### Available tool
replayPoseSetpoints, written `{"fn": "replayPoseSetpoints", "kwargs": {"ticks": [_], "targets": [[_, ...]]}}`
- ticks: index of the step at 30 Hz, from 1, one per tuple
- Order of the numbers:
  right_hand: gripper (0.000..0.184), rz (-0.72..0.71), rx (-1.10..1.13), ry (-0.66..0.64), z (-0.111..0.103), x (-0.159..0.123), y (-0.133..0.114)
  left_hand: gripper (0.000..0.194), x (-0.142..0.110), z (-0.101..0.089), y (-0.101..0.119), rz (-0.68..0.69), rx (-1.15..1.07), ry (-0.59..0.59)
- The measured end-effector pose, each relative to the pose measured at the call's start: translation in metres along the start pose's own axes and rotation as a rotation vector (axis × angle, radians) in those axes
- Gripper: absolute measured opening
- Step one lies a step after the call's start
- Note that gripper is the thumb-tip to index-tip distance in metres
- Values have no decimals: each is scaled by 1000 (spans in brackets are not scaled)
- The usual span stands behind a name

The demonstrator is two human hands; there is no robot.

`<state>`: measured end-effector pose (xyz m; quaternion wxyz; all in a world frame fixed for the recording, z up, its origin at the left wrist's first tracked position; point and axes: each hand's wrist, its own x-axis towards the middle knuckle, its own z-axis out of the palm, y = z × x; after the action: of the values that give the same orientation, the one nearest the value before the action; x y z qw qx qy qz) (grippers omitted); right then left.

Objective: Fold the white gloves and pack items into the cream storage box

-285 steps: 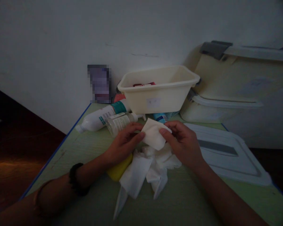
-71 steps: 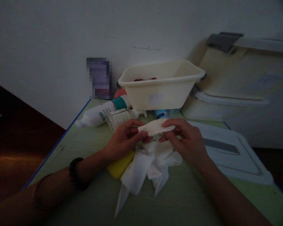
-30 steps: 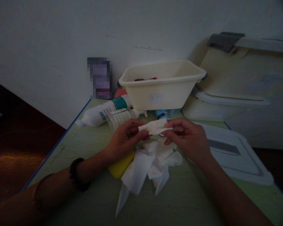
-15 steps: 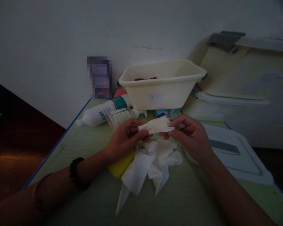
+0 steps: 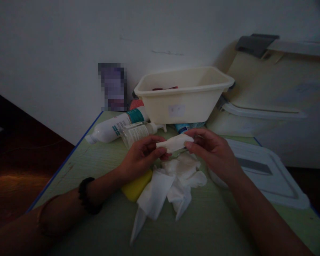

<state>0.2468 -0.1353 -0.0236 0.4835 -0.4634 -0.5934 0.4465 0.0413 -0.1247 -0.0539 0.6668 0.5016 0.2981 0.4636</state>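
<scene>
A folded white tissue [image 5: 176, 143] is stretched between my two hands above the table. My left hand [image 5: 142, 154] pinches its left end between thumb and fingers. At the other end, my right hand [image 5: 213, 151] grips it with the thumb in front and the fingers behind. Below them lies a heap of crumpled white tissues [image 5: 180, 177] on the green tabletop. A yellow object [image 5: 137, 185], partly covered by the tissues and my left hand, rests beside the heap. Behind my left hand lies a clear pump bottle [image 5: 137, 133] on its side.
A white bottle [image 5: 108, 128] lies at the back left. A cream bin [image 5: 181, 103] stands against the wall, with a blue tube [image 5: 182, 128] before it. Right of my hand are a white lid [image 5: 272, 177] and stacked storage boxes [image 5: 277, 81]. The table's blue edge [image 5: 61, 161] runs along the left.
My right hand has moved slightly left and closed further over the tissue's right end, which now looks narrower and more folded. My left hand has barely moved.
</scene>
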Motion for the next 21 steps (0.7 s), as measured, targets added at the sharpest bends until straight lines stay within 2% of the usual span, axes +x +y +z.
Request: {"fn": "replayPoseSetpoints", "kwargs": {"ticks": [5,8,11,16,18,21], "targets": [[33,-5,54,-113,-4,-1,2,23,-1,-1,1,-6,-16,-48],[24,-30,70,-199,-4,-2,2,22,-2,-2,1,-12,-35,-66],[14,-2,59,-177,-6,-3,0,22,-2,-2,0,-3,-34,-81],[13,19,131,-195,-4,-5,-1,22,-2,-2,-1,32,6,-70],[9,-2,172,-157,0,-3,-1,22,-2,-2,-2,38,11,-80],[24,33,209,-90,6,0,1,21,-2,-2,-3,46,20,-90]]}}
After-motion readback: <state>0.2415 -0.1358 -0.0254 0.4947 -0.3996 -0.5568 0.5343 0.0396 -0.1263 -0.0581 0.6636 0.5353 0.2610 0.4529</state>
